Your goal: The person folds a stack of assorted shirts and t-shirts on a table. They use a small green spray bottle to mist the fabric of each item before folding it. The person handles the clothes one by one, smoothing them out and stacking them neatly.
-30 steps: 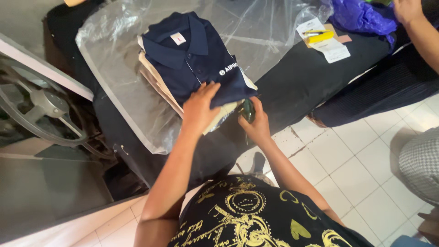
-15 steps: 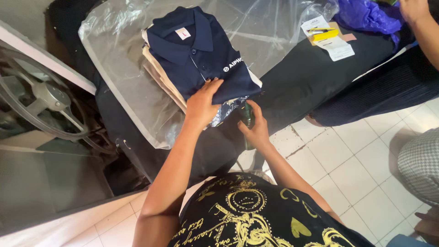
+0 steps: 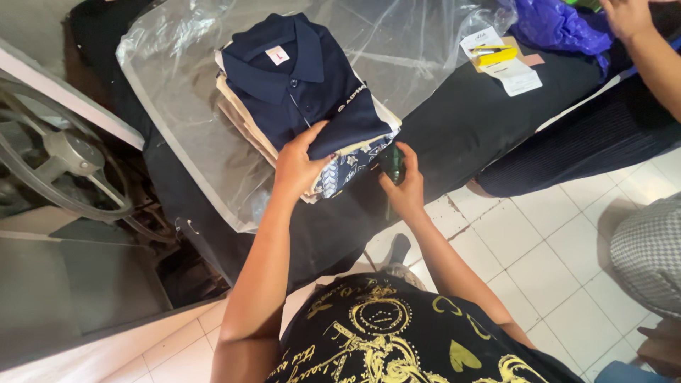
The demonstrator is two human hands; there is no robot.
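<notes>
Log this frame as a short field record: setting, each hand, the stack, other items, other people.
setting: black-covered table with a clear plastic sheet spread on it, white tiled floor
left hand: grips the near edge of the folded garment stack, thumb on the navy polo shirt
right hand: closed around a small dark green object; what it is cannot be told
stack: navy polo on top, beige and blue patterned pieces beneath
other items: paper tags, purple bag
other people: another person's arm at the upper right
</notes>
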